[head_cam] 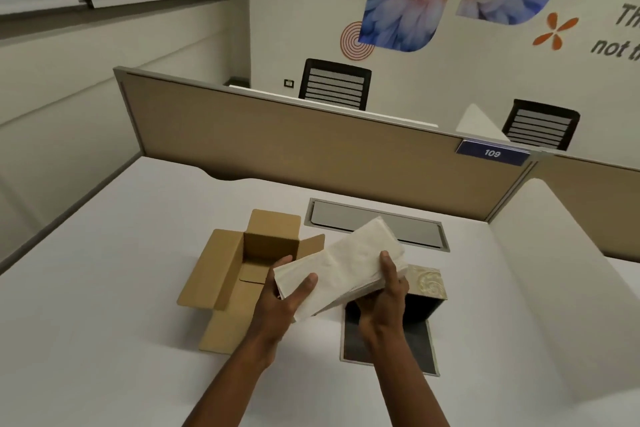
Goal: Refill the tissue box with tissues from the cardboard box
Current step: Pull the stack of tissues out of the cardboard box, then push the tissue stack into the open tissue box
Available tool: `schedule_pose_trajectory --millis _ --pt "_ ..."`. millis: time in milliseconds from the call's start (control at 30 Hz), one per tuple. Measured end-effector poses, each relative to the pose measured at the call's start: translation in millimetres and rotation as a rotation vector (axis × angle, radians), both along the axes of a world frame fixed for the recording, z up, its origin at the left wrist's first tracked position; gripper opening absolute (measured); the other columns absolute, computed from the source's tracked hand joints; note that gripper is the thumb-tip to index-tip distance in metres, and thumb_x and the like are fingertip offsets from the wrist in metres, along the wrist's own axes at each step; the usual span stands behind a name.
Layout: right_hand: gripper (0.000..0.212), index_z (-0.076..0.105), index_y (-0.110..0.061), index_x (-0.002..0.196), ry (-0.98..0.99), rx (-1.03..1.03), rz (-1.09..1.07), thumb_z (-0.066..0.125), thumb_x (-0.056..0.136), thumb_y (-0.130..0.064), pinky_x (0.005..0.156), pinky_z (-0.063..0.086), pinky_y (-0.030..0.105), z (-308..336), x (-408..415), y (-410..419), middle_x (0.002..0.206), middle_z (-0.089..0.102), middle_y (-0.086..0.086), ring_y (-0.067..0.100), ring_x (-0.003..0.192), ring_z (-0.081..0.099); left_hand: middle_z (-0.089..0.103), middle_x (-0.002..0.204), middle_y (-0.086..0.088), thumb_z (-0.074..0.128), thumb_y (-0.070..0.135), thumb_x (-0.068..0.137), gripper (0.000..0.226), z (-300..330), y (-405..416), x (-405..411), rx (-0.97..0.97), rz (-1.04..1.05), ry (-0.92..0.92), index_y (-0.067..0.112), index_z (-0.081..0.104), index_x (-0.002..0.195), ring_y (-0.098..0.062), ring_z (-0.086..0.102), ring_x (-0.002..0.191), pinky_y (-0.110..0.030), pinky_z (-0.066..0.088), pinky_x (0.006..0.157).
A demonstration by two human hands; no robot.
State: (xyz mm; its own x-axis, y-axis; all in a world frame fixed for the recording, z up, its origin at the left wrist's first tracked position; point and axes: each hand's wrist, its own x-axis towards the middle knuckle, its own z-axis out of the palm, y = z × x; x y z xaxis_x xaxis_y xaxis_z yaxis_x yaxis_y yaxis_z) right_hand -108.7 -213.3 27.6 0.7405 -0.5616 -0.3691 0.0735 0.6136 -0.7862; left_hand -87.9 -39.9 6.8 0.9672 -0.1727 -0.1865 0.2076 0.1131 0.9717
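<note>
Tissues [349, 267] above white desk [104, 322]

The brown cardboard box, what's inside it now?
The cardboard box looks empty: bare brown walls and floor. The left hand hides its near right corner.

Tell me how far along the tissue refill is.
Done: the cardboard box lies open on the desk and looks emptied, and the tissue box is open with its flap folded flat. In hand: the left hand and right hand hold the stack of tissues between the boxes. Left: put the stack in the tissue box and close it.
</note>
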Motion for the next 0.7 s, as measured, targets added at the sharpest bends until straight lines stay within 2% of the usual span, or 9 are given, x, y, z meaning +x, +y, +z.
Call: schedule_pose_trajectory --millis 67,133,267,400,467,533,600,633,700 --pt "0.067 0.058 -0.026 0.131 0.02 0.001 0.032 0.079 0.071 -0.046 0.075 0.062 0.046 -1.2 -10.1 -21.4 0.128 0.066 0.014 0.032 0.112 0.066 0.061 0.126 0.01 0.076 0.074 0.061 0.082 -0.1 -3.5 -1.7 0.025 -0.061 0.002 0.05 0.045 0.133 -0.016 0.061 0.113 -0.038 0.061 0.087" --pt "0.056 0.064 -0.026 0.122 0.047 -0.001 0.057 0.081 0.071 -0.04 0.074 0.062 0.045 -4.1 -20.6 -39.2 0.125 0.069 0.014 0.033 0.109 0.067 0.061 0.127 0.008 0.074 0.074 0.063 0.081 -0.5 -11.0 -4.9 0.041 -0.096 0.019 0.049 0.045 0.134 -0.018 0.062 0.114 -0.042 0.06 0.09" --pt "0.059 0.062 -0.024 0.13 0.097 0.014 0.068 0.08 0.074 -0.036 0.096 0.055 0.058 -13.9 -43.4 -65.7 0.125 0.07 0.014 0.038 0.116 0.065 0.061 0.125 0.004 0.075 0.075 0.063 0.083 -3.3 -32.6 -15.8 0.08 -0.14 0.088 0.043 0.044 0.134 -0.018 0.063 0.11 -0.035 0.062 0.082" --pt "0.052 0.066 -0.022 0.124 0.192 -0.031 0.085 0.08 0.075 -0.035 0.088 0.058 0.047 -21.1 -71.2 -88.5 0.119 0.073 0.01 0.032 0.111 0.067 0.059 0.124 0.001 0.074 0.071 0.064 0.082 -12.5 -47.5 -24.9 0.131 -0.204 0.178 0.044 0.041 0.134 -0.022 0.062 0.109 -0.037 0.063 0.079" --pt "0.058 0.069 -0.016 0.12 0.23 -0.02 0.15 0.085 0.066 -0.032 0.081 0.057 0.043 -26.7 -88.9 -106.7 0.115 0.074 0.011 0.031 0.105 0.066 0.059 0.124 0.001 0.074 0.072 0.064 0.081 -17.0 -54.2 -27.9 0.17 -0.248 0.206 0.044 0.041 0.133 -0.022 0.061 0.109 -0.035 0.063 0.076" --pt "0.069 0.067 -0.009 0.123 0.255 0.015 0.234 0.089 0.06 -0.027 0.082 0.059 0.046 -33.9 -106.2 -128.1 0.11 0.072 0.014 0.033 0.1 0.066 0.059 0.123 0.001 0.074 0.072 0.064 0.081 -20.7 -60.1 -28.9 0.207 -0.3 0.234 0.043 0.041 0.132 -0.022 0.062 0.108 -0.033 0.063 0.074" --pt "0.076 0.066 -0.007 0.127 0.274 0.054 0.334 0.089 0.06 -0.034 0.094 0.057 0.054 -42.9 -121.3 -150.3 0.114 0.07 0.018 0.038 0.104 0.065 0.059 0.121 0.003 0.076 0.071 0.063 0.081 -23.7 -65.5 -27.9 0.225 -0.364 0.269 0.042 0.041 0.131 -0.021 0.063 0.106 -0.032 0.061 0.071" --pt "0.074 0.066 -0.01 0.129 0.301 0.05 0.398 0.086 0.067 -0.046 0.098 0.055 0.055 -47.8 -127.2 -160.7 0.12 0.07 0.018 0.04 0.109 0.065 0.059 0.118 0.005 0.077 0.07 0.061 0.081 -25.1 -68.5 -27.6 0.227 -0.397 0.294 0.042 0.041 0.128 -0.02 0.064 0.104 -0.031 0.061 0.068" --pt "0.073 0.069 -0.015 0.129 0.389 0.02 0.514 0.063 0.083 -0.071 0.101 0.053 0.055 -56.5 -134.1 -175.8 0.127 0.07 0.018 0.04 0.119 0.063 0.059 0.117 0.008 0.079 0.069 0.058 0.085 -30.9 -75.6 -27.3 0.239 -0.464 0.328 0.041 0.041 0.129 -0.019 0.065 0.103 -0.031 0.06 0.067"
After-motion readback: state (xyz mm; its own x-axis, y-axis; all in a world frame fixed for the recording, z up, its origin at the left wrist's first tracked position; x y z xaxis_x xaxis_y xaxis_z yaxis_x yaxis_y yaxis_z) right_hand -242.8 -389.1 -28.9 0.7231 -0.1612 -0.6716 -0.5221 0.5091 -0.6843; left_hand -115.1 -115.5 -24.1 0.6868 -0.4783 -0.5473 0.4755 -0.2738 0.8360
